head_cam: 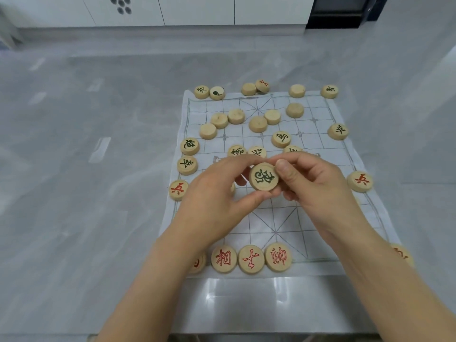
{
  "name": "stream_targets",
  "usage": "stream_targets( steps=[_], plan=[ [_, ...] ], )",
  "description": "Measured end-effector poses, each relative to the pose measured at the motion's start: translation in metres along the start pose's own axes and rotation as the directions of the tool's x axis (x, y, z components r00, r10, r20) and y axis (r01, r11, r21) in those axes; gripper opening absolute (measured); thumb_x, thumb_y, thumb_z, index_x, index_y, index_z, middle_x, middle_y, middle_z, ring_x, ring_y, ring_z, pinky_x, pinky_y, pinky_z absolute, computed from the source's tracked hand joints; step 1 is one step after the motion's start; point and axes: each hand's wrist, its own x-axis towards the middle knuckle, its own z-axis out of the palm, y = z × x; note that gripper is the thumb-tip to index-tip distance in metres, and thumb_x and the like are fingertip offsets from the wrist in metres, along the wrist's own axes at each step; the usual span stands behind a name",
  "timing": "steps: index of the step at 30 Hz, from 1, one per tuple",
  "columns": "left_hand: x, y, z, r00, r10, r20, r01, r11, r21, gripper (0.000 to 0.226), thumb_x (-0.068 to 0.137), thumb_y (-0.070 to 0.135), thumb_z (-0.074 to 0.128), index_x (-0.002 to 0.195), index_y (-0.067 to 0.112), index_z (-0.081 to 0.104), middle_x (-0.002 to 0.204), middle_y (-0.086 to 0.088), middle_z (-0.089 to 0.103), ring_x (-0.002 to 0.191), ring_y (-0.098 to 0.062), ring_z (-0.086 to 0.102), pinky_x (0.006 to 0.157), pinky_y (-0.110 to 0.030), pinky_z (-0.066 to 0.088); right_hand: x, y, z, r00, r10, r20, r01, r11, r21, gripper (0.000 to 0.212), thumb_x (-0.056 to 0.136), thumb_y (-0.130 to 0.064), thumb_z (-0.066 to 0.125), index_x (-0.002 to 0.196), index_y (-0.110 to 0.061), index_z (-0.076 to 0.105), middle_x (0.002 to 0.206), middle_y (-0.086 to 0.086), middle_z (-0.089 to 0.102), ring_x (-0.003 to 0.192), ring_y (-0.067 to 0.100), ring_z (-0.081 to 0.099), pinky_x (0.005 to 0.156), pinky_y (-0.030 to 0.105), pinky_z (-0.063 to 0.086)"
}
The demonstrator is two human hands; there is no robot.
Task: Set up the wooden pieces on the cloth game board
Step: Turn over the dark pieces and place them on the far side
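Both hands hold one green-marked wooden disc [264, 176] above the middle of the cloth board [276, 218]: the left hand [214, 191] and the right hand [313, 178] each have their grip clamped on its rim. It looks light, rigid and smooth, best pinched by the edge; the thin cloth could wrinkle easily.

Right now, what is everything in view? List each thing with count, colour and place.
cloth game board: one, white with grey grid lines, on the grey surface.
red-marked pieces: a row along the near edge, one at each side edge, one tilted at the far edge.
green-marked pieces: several at the left edge, mid-board and far corners.
blank-faced pieces: about nine, pale wood, on the far half.
held piece: one, green-marked, above mid-board.
cabinets: white, far background.
hands: left hand and right hand, both pinching the held piece.
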Motion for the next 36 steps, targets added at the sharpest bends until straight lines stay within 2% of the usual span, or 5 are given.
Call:
stream_targets(
  steps=[8, 14, 25, 28, 36],
  plan=[
    [0.001, -0.003, 0.002, 0.987, -0.163, 0.003, 0.161, 0.975, 0.154, 0.032, 0.073, 0.051, 0.064, 0.096, 0.032, 0.053, 0.08, 0.016, 0.058, 0.079, -0.002, 0.055, 0.067, -0.028, 0.049, 0.003, 0.011, 0.007, 0.993, 0.091, 0.074, -0.074, 0.974, -0.213, 0.038, 0.069, -0.02, 0.078, 0.105, -0.022, 0.065, 0.094, 0.006, 0.068, 0.077, 0.021, 0.064, 0.08, 0.034, 0.057],
    [0.005, -0.013, -0.001, 0.966, -0.257, -0.031, 0.255, 0.923, 0.289, 0.029, 0.076, 0.041, 0.06, 0.102, 0.028, 0.052, 0.088, 0.01, 0.061, 0.086, -0.012, 0.058, 0.071, -0.035, 0.05, 0.036, 0.007, 0.029, 0.982, 0.097, 0.16, 0.021, 0.793, -0.609, 0.032, 0.064, -0.038, 0.078, 0.093, -0.03, 0.068, 0.076, -0.013, 0.063, 0.066, 0.0, 0.055, 0.064, 0.018, 0.044],
    [-0.001, -0.029, -0.015, 0.968, -0.245, -0.064, 0.252, 0.907, 0.337, 0.053, 0.084, 0.055, 0.051, 0.131, 0.034, 0.042, 0.127, 0.017, 0.05, 0.116, -0.005, 0.046, 0.083, -0.017, 0.033, 0.161, 0.019, 0.026, 0.979, -0.03, 0.201, 0.198, 0.369, -0.908, 0.036, 0.074, -0.043, 0.068, 0.101, -0.021, 0.061, 0.102, -0.001, 0.057, 0.093, 0.02, 0.055, 0.077, 0.037, 0.049],
    [-0.001, -0.034, -0.02, 0.965, -0.252, -0.076, 0.263, 0.902, 0.342, 0.048, 0.085, 0.055, 0.049, 0.129, 0.035, 0.045, 0.127, 0.019, 0.049, 0.116, -0.005, 0.046, 0.086, -0.019, 0.035, 0.195, 0.011, 0.012, 0.99, -0.104, 0.097, 0.133, 0.434, -0.891, 0.033, 0.078, -0.046, 0.064, 0.1, -0.021, 0.065, 0.101, -0.001, 0.061, 0.091, 0.02, 0.056, 0.078, 0.035, 0.048],
    [0.0, -0.045, -0.027, 0.951, -0.283, -0.125, 0.31, 0.887, 0.342, 0.046, 0.086, 0.052, 0.049, 0.126, 0.03, 0.05, 0.123, 0.015, 0.054, 0.115, -0.007, 0.049, 0.09, -0.026, 0.043, 0.275, 0.032, -0.019, 0.984, -0.124, -0.127, -0.113, 0.109, -0.988, 0.049, 0.086, -0.046, 0.051, 0.116, -0.007, 0.054, 0.12, 0.02, 0.048, 0.11, 0.039, 0.047, 0.089, 0.045, 0.039]
  ],
)
